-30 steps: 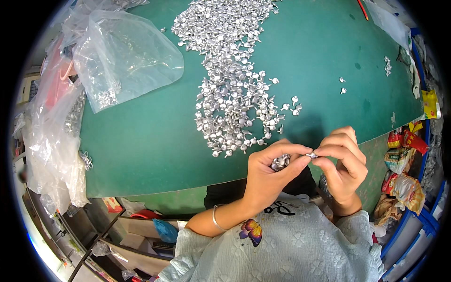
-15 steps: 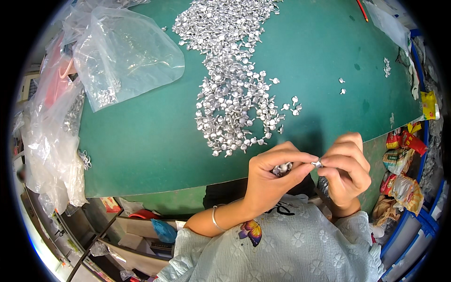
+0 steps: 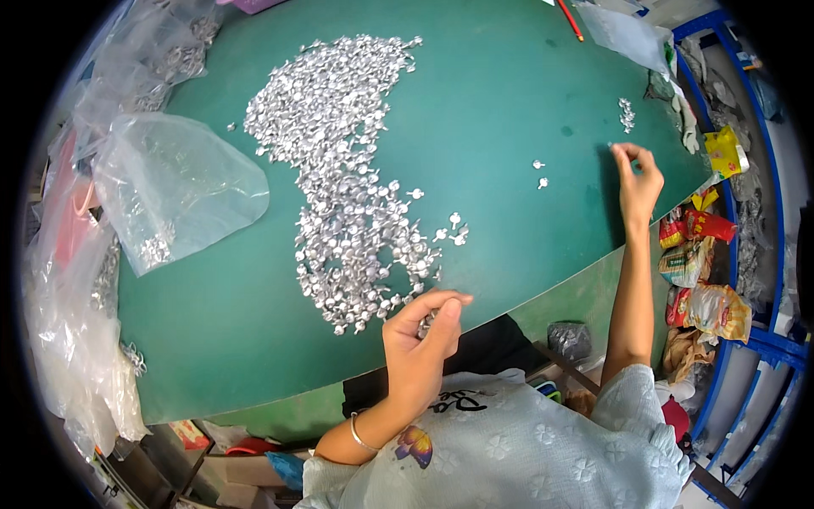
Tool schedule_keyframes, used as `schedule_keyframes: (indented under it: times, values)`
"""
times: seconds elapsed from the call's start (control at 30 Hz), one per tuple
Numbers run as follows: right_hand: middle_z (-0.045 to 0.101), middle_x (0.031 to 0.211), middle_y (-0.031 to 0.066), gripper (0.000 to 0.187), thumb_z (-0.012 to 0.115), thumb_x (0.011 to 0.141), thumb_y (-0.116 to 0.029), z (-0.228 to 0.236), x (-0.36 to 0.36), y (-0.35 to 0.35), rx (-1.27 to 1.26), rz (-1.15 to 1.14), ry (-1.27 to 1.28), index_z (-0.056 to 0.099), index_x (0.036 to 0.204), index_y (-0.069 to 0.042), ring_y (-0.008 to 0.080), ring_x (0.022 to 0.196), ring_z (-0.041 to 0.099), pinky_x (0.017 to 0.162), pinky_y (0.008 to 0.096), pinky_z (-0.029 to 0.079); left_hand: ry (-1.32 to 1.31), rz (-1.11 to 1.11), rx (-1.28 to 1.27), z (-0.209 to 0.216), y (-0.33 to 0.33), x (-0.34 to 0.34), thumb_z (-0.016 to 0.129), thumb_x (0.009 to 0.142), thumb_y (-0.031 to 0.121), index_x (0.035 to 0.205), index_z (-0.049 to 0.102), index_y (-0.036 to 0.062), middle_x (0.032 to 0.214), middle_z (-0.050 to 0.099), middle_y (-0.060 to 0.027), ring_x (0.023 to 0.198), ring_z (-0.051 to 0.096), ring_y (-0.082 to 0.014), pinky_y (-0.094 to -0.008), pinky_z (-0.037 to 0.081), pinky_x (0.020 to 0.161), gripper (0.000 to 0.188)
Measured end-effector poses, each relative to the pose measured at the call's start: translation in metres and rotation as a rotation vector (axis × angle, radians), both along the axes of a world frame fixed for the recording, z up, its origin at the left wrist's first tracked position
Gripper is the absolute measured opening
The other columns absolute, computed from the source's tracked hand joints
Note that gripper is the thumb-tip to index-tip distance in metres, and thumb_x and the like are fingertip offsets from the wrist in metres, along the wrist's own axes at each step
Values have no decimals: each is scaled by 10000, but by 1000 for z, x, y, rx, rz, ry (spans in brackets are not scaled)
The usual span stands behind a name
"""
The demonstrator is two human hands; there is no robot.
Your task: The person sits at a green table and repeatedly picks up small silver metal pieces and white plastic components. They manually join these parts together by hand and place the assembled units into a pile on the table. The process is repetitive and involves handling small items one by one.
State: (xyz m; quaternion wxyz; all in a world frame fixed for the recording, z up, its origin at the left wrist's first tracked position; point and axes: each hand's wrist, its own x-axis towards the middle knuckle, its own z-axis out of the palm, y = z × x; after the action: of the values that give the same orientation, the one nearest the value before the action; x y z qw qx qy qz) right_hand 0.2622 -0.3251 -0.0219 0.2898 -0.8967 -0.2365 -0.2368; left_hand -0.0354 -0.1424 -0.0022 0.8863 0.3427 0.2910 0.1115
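Observation:
A long heap of small silver metal pieces (image 3: 331, 161), round-headed with short stems, spreads over the green table (image 3: 483, 110). Beside its near end is my left hand (image 3: 417, 352), fingers curled around several of the same pieces (image 3: 426, 323). My right hand (image 3: 638, 188) is stretched out to the far right, thumb and forefinger pinched at a small silvery bit that barely shows at the tips. Just beyond it lies a little cluster of silver pieces (image 3: 627, 115). Two loose pieces (image 3: 540, 174) lie to its left, and several more (image 3: 454, 229) near the heap.
Clear plastic bags (image 3: 178, 187), some with silver pieces inside, cover the left side. A red pencil-like stick (image 3: 570, 20) lies at the far edge. Along the right stand a blue-framed rack (image 3: 767, 343) and colourful packets (image 3: 716, 310). Part of a purple container (image 3: 254, 4) shows at the top.
My hands were together at a small silver piece; now they are apart. The right has reached far right toward the small cluster. The left stays curled around its pieces. The view has shifted.

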Motion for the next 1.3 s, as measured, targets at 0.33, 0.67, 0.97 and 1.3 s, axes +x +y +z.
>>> schedule_keyframes:
  times: [0.33, 0.67, 0.97, 1.3]
  values:
    - [609, 742, 111, 135, 658, 754, -130, 4, 13, 20, -5, 38, 0, 635, 809, -10, 210, 660, 548, 629, 297, 440, 22, 25, -36, -4, 2, 1, 539, 878, 121, 954, 586, -37, 579, 378, 61, 485, 274, -11, -181, 186, 423, 182]
    - [532, 1048, 66, 331, 543, 688, 68, 13, -138, 101, -208, 718, 320, 573, 1004, -29, 246, 895, 475, 762, 333, 365, 85, -18, 33, -2, 2, -5, 499, 894, 113, 940, 570, -42, 586, 373, 41, 507, 284, -38, -191, 211, 434, 177]
    - [556, 893, 43, 202, 600, 690, 27, 5, -138, 108, -247, 720, 163, 595, 883, -32, 203, 812, 494, 673, 321, 363, 113, -37, 16, -2, 0, -6, 513, 888, 113, 944, 568, -42, 589, 377, 42, 507, 287, -37, -192, 207, 435, 174]
    - [569, 799, 64, 161, 651, 690, -16, 1, -150, 88, -43, 588, 162, 601, 843, -26, 216, 726, 511, 648, 317, 361, 95, 8, 43, -5, -2, -1, 497, 895, 105, 945, 556, -21, 592, 363, 44, 499, 285, -37, -188, 209, 425, 149]
